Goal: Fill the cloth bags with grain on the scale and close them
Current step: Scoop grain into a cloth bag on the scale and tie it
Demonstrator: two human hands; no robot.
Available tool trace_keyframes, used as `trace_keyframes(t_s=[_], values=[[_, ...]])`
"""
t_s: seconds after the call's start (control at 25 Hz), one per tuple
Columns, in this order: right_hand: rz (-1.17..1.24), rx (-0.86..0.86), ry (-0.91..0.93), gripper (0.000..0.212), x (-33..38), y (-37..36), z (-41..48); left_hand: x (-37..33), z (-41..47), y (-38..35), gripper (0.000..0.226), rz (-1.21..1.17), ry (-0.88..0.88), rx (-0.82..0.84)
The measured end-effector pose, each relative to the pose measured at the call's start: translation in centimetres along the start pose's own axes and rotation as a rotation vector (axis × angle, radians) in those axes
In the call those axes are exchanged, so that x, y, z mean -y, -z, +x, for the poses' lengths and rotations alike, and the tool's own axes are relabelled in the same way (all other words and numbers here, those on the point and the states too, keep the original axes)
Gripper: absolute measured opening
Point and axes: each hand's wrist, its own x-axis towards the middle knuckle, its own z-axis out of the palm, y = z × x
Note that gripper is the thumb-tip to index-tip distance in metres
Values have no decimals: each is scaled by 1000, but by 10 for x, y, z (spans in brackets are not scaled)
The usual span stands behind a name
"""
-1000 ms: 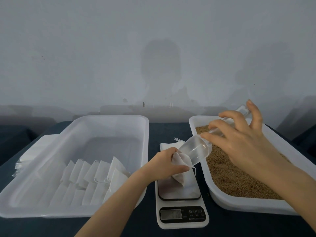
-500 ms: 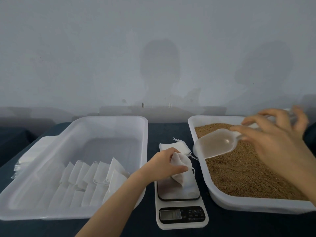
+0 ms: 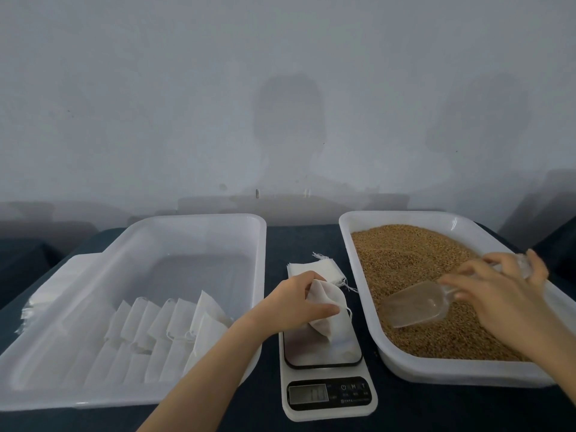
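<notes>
Head view: dark table (image 3: 305, 241), grey wall (image 3: 280, 88) at twelve o'clock. The left hand (image 3: 293, 302) pinches a cloth bag (image 3: 327, 310) on the scale (image 3: 324, 347); the right hand (image 3: 505, 294), four o'clock, grips the scoop (image 3: 414, 304).

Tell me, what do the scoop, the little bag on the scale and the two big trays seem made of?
Scoop: translucent, probably plastic; grain shows dimly through it. Bag: thin matte white cloth; it creases and trails a string. Left tray and right tray: glossy white, likely moulded plastic, rounded rims.

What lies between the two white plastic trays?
In the head view: a white digital kitchen scale, the white cloth bag the left hand holds on it, and a stack of flat white bags behind.
</notes>
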Motion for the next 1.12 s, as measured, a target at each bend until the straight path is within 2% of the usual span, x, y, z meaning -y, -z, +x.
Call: trace_keyframes(t_s=[0.16, 0.36, 0.52, 0.68, 0.84, 1.12], values=[[133, 132, -123, 31, -6, -13, -3, 0, 0, 1, 51, 1, 2, 11], [448, 277, -268, 36, -25, -15, -9, 0, 1, 1, 49, -9, -2, 12], [537, 308, -289, 38, -31, -17, -13, 1, 1, 1, 48, 9, -10, 15], [648, 250, -320, 43, -29, -11, -12, 0, 0, 1, 49, -6, -10, 17], [694, 191, -262, 44, -17, 9, 0, 0, 1, 1, 48, -9, -15, 19], [582, 190, -126, 37, 13, 46, 32, -2, 0, 0, 50, -10, -16, 23]])
